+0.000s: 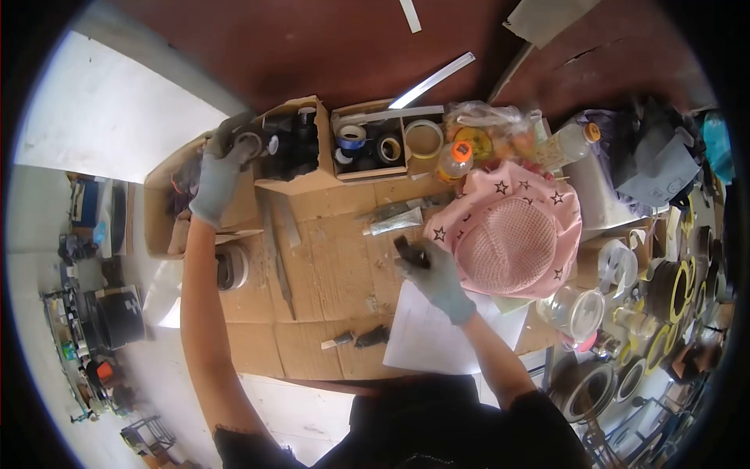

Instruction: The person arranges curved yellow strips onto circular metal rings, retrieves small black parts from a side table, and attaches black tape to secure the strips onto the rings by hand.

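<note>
My left hand [217,184], in a grey glove with dark fingertips, reaches over the cardboard boxes at the back left. Its fingers curl at a dark, round-edged thing [248,146] too blurred to name. Just right of it, a cardboard box [293,186] holds dark items. My right hand [439,288], gloved alike, hovers by the pink star-patterned hat [508,242] and above a white paper sheet [418,340]. Its fingers are bent closed around something dark, and I cannot tell that thing from the dark fingertips. A crumpled tube [394,222] lies just beyond this hand.
A box with tape rolls [351,137] stands at the back, beside an orange-capped bottle [455,160]. A long thin tool [280,262] and a small brush [337,341] lie on the cardboard sheet [336,273]. Clear jars [574,313] and several rings crowd the right.
</note>
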Demonstrator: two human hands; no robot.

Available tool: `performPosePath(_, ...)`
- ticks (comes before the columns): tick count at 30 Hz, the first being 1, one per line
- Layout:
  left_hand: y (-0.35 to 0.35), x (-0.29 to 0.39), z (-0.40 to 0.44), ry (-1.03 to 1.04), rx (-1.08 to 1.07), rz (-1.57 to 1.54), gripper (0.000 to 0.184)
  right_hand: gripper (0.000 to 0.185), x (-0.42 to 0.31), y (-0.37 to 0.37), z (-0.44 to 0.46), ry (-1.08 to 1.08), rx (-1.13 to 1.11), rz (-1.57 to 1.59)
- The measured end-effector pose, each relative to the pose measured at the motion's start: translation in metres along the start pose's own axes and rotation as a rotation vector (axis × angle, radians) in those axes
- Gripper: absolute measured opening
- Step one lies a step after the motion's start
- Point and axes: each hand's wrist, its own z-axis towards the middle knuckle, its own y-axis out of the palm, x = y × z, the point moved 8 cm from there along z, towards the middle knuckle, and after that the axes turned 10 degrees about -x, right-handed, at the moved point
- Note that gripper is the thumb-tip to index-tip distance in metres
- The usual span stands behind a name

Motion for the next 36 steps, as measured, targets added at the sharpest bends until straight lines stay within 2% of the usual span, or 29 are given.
performPosePath(3, 0.022, -0.008, -0.012, 0.034, -0.133, -0.514, 0.040, 0.022, -0.047, -0.020, 0.037, -0.202, 0.253, -0.145)
performPosePath(4, 0.039, -0.015, -0.015, -0.013, -0.058, -0.657, 0.035, 0.023, -0.056, -0.023, 0.054, -0.294, 0.354, -0.205)
performPosePath(6, 0.055, -0.022, -0.019, -0.029, -0.114, -0.480, 0.033, 0.025, -0.083, -0.036, 0.078, -0.357, 0.610, -0.322)
performPosePath(7, 0.062, -0.027, -0.021, -0.037, -0.141, -0.393, 0.031, 0.026, -0.084, -0.033, 0.099, -0.277, 0.584, -0.417)
performPosePath(9, 0.068, -0.048, -0.022, -0.044, -0.045, -0.363, 0.030, 0.028, -0.075, -0.025, 0.135, -0.117, 0.527, -0.607)
performPosePath(12, 0.068, -0.040, -0.026, -0.021, 0.009, -0.392, 0.035, 0.032, -0.069, -0.008, 0.167, -0.055, 0.391, -0.650)
performPosePath(15, 0.059, -0.019, -0.039, 0.021, -0.003, -0.458, 0.045, 0.033, -0.066, -0.037, 0.154, -0.108, 0.416, -0.247)
performPosePath(16, 0.056, -0.013, -0.043, 0.043, -0.009, -0.482, 0.048, 0.033, -0.073, -0.052, 0.131, -0.170, 0.520, -0.178)
performPosePath(18, 0.062, -0.005, -0.055, 0.009, -0.164, -0.097, 0.052, 0.035, -0.073, -0.061, 0.081, -0.199, 0.410, 0.105)
performPosePath(19, 0.071, -0.007, -0.064, -0.054, -0.232, -0.260, 0.053, 0.032, -0.064, -0.055, 0.056, -0.112, 0.282, 0.261)
performPosePath(20, 0.080, -0.008, -0.074, -0.128, -0.288, -0.419, 0.054, 0.029, -0.032, -0.044, 0.037, -0.016, 0.252, 0.283)
performPosePath(22, 0.101, -0.020, -0.087, -0.241, -0.405, -0.443, 0.053, 0.031, -0.001, -0.027, 0.002, 0.107, 0.121, 0.298)
performPosePath(25, 0.137, -0.067, -0.100, -0.397, -0.504, -0.293, 0.051, 0.034, 0.013, 0.002, -0.025, 0.211, -0.040, 0.883)
performPosePath(26, 0.149, -0.084, -0.104, -0.446, -0.521, -0.210, 0.050, 0.031, 0.044, 0.010, -0.034, 0.375, -0.134, 0.774)
performPosePath(29, 0.172, -0.094, -0.100, -0.363, -0.573, 0.432, 0.052, 0.029, 0.063, 0.027, -0.040, 0.379, -0.243, 0.694)
performPosePath(30, 0.175, -0.082, -0.097, -0.348, -0.570, 0.516, 0.052, 0.030, 0.051, 0.027, -0.040, 0.276, -0.220, 0.800)
performPosePath(33, 0.176, -0.054, -0.078, -0.137, -0.474, 0.740, 0.049, 0.032, 0.060, 0.037, -0.041, 0.149, -0.146, 0.898)
performPosePath(36, 0.174, -0.021, -0.043, -0.229, -0.454, 0.664, 0.039, 0.032, 0.090, 0.050, -0.042, 0.087, -0.171, 0.850)
